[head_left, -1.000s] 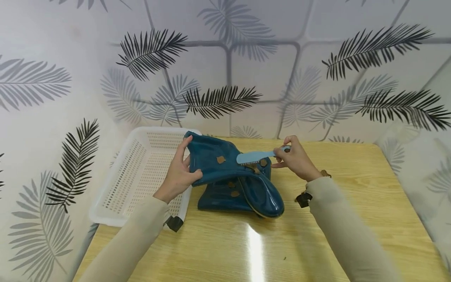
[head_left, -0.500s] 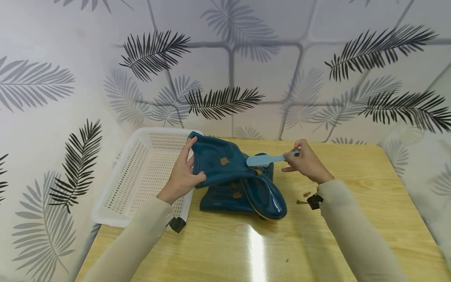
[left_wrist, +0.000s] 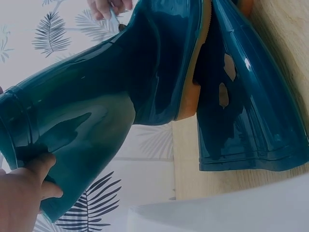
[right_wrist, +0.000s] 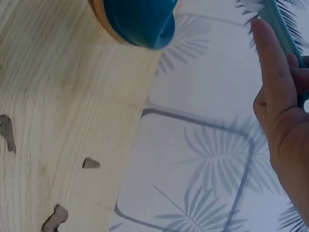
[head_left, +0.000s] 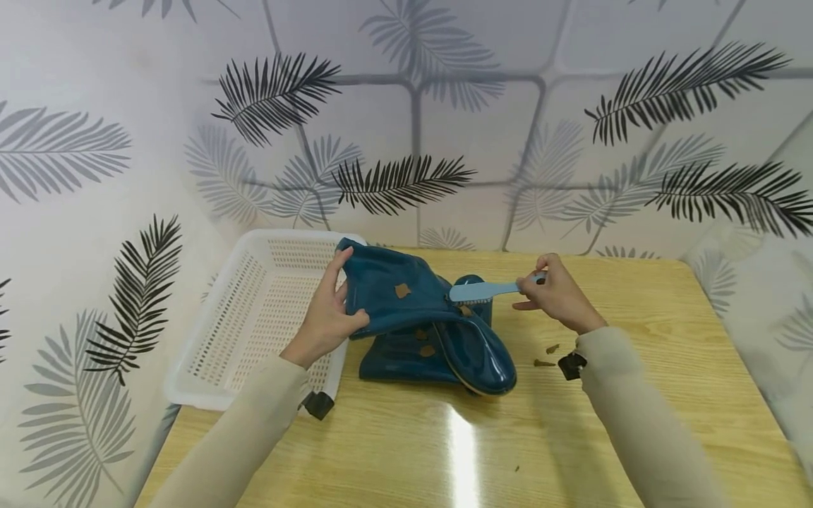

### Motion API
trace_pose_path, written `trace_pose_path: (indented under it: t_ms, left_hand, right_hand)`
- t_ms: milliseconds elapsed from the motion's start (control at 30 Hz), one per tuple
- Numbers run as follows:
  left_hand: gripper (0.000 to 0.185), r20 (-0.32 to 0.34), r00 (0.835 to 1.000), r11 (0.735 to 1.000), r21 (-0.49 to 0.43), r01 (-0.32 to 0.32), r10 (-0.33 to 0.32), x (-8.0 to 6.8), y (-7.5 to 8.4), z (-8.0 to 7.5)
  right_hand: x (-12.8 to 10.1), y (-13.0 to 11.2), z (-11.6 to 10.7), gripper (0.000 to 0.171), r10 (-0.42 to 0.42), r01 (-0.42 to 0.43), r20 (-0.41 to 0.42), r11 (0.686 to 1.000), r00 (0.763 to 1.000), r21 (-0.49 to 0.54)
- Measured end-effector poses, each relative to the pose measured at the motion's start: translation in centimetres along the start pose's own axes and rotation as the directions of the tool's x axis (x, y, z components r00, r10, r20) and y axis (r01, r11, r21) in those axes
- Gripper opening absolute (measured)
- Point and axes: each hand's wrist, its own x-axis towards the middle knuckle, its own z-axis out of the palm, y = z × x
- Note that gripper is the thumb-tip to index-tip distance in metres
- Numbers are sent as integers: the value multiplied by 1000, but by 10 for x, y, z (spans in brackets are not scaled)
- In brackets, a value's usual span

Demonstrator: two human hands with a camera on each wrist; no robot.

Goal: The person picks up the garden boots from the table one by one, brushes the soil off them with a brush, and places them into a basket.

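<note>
A glossy blue rubber boot (head_left: 381, 271) with brown patches is held tilted over a second blue boot (head_left: 400, 361), which lies on the table. My left hand (head_left: 325, 319) grips the raised boot by its shaft opening, thumb on the near side in the left wrist view. My right hand (head_left: 560, 298) holds a light blue brush (head_left: 485, 291) by its handle. The brush's bristles face down against the ankle bend of the raised boot, beside a brown clump. In the right wrist view the brush (right_wrist: 280, 24) is only partly seen, with one finger stretched along it.
A white perforated basket (head_left: 197, 396) stands at the left, beside the boots. Brown crumbs (head_left: 544, 363) lie on the wooden table (head_left: 667, 367) near my right wrist. A leaf-patterned wall covering (head_left: 444, 120) rises behind the table.
My right hand has drawn the brush rightward along the raised boot towards the ankle. Brown crumbs have come into view on the table by my right wrist. My left hand keeps its grip.
</note>
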Motion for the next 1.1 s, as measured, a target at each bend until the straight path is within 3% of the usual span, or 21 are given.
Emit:
trace_pose_path:
  t_ms: [167, 333, 467, 633, 867, 1000, 1100]
  left_hand:
    - [101, -1, 1000, 1000, -12, 1, -1, 1, -1, -1]
    - [100, 3, 1000, 1000, -21, 4, -4, 2, 2, 0]
    - [100, 1, 1000, 1000, -13, 5, -5, 1, 2, 1]
    - [100, -6, 1000, 1000, 4, 14, -14, 1, 1, 2]
    - [99, -28, 999, 999, 29, 18, -17, 0, 0, 1]
    - [98, -24, 1000, 999, 42, 1, 0, 1, 0, 2]
    - [97, -20, 1000, 999, 45, -6, 7, 2, 1, 4]
  right_hand:
    - [-2, -1, -11, 35, -36, 39, -50, 998, 998, 45]
    - [6, -3, 5, 34, -48, 49, -14, 995, 999, 90]
    - [12, -2, 18, 28, -33, 32, 32, 999, 999, 22]
    - [9, 0, 11, 31, 4, -4, -10, 997, 1000, -81]
    - [0, -6, -8, 37, -27, 28, -66, 999, 997, 23]
    - [5, -11, 4, 35, -45, 50, -70, 997, 997, 66]
    - [9, -8, 13, 32, -36, 37, -31, 999, 999, 28]
